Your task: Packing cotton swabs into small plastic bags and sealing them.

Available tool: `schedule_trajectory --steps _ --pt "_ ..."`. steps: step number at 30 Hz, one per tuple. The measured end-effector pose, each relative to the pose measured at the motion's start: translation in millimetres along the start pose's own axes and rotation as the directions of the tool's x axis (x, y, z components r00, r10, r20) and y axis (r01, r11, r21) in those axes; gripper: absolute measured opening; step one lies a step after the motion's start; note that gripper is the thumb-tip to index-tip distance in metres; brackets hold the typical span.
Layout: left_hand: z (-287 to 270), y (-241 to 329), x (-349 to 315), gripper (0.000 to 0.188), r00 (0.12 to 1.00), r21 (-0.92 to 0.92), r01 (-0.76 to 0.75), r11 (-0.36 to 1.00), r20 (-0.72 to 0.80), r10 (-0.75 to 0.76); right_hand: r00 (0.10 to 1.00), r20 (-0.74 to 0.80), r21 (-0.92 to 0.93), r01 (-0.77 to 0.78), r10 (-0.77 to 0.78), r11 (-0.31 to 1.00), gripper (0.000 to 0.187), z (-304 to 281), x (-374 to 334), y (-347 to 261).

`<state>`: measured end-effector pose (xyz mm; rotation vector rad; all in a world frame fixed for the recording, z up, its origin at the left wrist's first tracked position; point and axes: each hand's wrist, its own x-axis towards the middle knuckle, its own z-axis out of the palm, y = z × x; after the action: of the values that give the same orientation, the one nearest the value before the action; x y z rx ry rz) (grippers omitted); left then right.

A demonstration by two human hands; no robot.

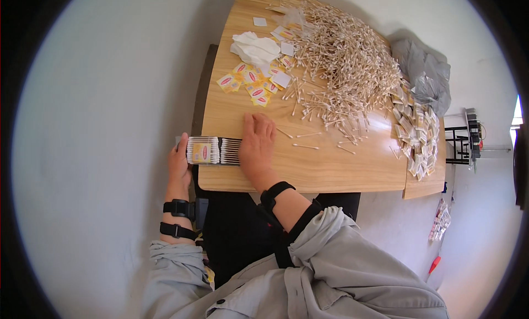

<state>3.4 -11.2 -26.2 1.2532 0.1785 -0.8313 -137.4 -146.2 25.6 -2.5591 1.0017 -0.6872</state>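
Pale wood made up the table (352,173), with loose swabs (352,60) heaped toward its far side. Yellow cards (256,91) bore red oval labels, like the pack (209,144) at the near left corner. My left hand (178,160) held 1 end; my right hand (258,145) covered the other, palm down, fingers together, its grip hidden. The pack's long axis ran left to right.
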Motion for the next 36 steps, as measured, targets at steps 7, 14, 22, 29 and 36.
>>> schedule_trajectory --steps 7,14,22,29,36 --pt "-2 -5 3 0.035 0.998 -0.018 -0.033 0.999 0.045 0.034 1.000 -0.028 -0.011 -0.002 0.002 1.000 0.044 3 3 -3" --pt "-1 -3 -1 0.034 0.999 -0.039 -0.029 0.999 0.039 0.030 1.000 -0.020 0.017 0.003 -0.003 1.000 0.040 5 7 -14" --pt "7 4 -8 0.034 0.998 0.022 -0.052 0.998 -0.039 0.053 1.000 -0.009 0.033 0.003 -0.002 0.999 0.040 10 7 -15" --pt "6 6 -8 0.035 0.996 0.011 -0.084 0.996 -0.001 0.084 0.999 0.004 0.044 0.041 -0.041 0.998 0.043 17 12 -29" --pt "11 13 -17 0.035 0.990 0.088 -0.109 0.990 -0.076 0.116 0.981 0.086 0.454 -0.193 0.172 0.870 0.045 15 8 -25"
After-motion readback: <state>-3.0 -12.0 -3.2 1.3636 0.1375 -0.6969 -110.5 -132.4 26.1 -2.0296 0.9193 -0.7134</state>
